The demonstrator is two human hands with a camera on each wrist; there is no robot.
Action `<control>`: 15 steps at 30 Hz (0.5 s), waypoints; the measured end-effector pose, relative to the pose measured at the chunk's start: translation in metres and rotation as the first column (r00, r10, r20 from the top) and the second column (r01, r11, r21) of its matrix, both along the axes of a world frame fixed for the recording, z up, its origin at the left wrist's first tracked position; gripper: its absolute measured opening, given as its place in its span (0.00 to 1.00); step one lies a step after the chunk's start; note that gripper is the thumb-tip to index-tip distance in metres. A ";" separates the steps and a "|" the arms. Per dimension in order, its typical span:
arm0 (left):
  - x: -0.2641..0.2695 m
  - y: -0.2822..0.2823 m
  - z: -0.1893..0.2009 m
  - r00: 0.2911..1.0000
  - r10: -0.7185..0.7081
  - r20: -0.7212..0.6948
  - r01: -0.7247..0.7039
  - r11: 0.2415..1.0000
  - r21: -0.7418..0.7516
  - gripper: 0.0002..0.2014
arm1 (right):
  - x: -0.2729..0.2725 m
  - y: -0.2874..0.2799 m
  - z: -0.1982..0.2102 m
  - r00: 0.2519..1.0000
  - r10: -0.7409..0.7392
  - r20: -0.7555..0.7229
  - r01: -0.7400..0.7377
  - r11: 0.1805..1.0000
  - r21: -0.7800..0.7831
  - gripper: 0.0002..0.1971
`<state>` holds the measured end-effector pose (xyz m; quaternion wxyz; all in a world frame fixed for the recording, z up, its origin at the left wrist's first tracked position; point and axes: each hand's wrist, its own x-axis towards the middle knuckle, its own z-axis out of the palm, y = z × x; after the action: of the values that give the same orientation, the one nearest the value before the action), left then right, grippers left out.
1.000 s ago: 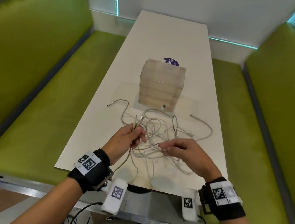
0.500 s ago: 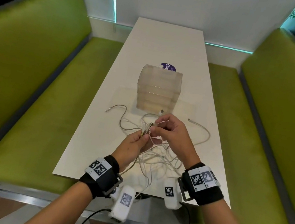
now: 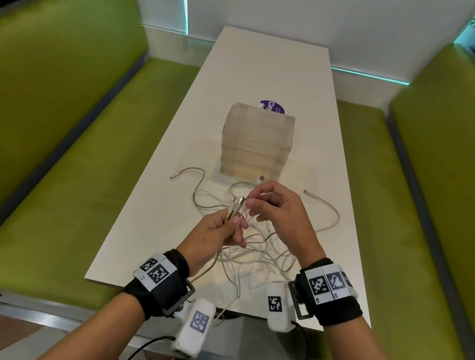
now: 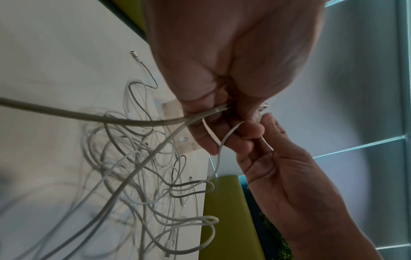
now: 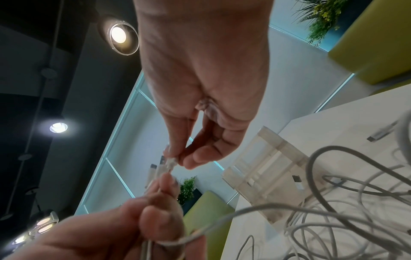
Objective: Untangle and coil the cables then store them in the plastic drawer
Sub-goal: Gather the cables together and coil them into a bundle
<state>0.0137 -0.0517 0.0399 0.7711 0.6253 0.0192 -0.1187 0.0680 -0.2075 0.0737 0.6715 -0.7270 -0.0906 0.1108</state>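
From the head view, the left hand (image 3: 214, 232) is raised over the near end of the long white table (image 3: 267, 68), fingers curled round a bundle of cable ends whose connectors stick up out of the fist. The right hand (image 3: 277, 215) hovers just beyond it, thumb and forefinger pinching one connector at the top of that bundle — the other fingers are loosely bent. The tangle of white and grey cables (image 3: 262, 247) lies on the table under and between the wrists. Just beyond it stands the translucent plastic drawer unit (image 3: 255, 142), its drawers pushed in; what is inside cannot be made out.

In the left wrist view, the left hand (image 4: 224, 70) clamps several strands that trail down to the cables (image 4: 138, 176) on the table.

In the right wrist view, the right hand (image 5: 200, 84) nips a small pale plug between its fingertips (image 5: 171, 154), right above the left thumb — the drawer unit (image 5: 266, 167) stands behind.
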 end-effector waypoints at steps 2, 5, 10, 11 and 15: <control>0.001 0.001 0.000 1.000 -0.022 0.006 0.021 0.999 0.035 0.12 | 0.001 -0.001 0.000 1.000 0.004 -0.003 -0.004 1.000 0.005 0.06; 0.003 0.000 0.003 0.999 -0.039 0.021 0.037 0.997 0.070 0.13 | 0.001 0.000 0.000 1.000 0.007 0.007 -0.007 1.000 0.010 0.08; 0.007 -0.003 0.008 1.000 -0.012 0.025 0.011 0.999 0.034 0.13 | -0.004 0.005 0.002 0.998 0.053 0.037 -0.056 0.995 0.079 0.06; 0.007 -0.003 0.009 1.000 0.001 0.019 -0.001 1.000 0.003 0.13 | -0.004 0.005 0.001 0.997 0.061 0.044 -0.064 0.995 0.081 0.06; 0.010 0.002 0.018 0.998 0.062 0.006 -0.061 0.986 -0.154 0.13 | -0.004 -0.002 -0.014 0.995 0.102 0.004 -0.102 0.994 0.042 0.17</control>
<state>0.0235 -0.0493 0.0575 0.8203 0.5639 0.0251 -0.0924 0.0635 -0.2098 0.0594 0.6799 -0.7074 -0.1303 0.1425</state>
